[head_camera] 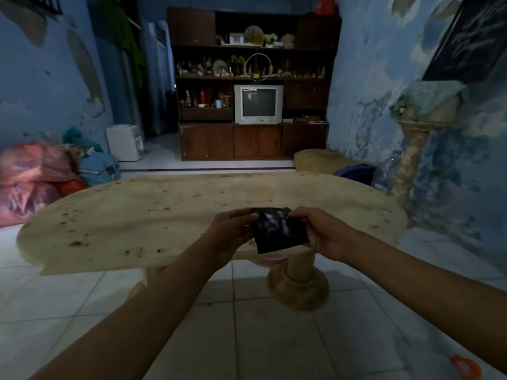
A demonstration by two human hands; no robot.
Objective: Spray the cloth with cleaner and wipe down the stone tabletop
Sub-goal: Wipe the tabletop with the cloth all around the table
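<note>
Both hands hold a small dark cloth in the air just above the near edge of the stone counter. The left hand has its grip closed on the cloth's left side and the right hand pinches its right side, so the fabric is held spread between them, probably to fold it or offer a flat face for spraying. No cleaner bottle shows anywhere in view, so the spraying step cannot be judged. The pale top is dotted with dark specks and smudges, thickest toward its left end, which suggests wiping has not begun. The counter stands on a turned pedestal on the tiled floor.
</note>
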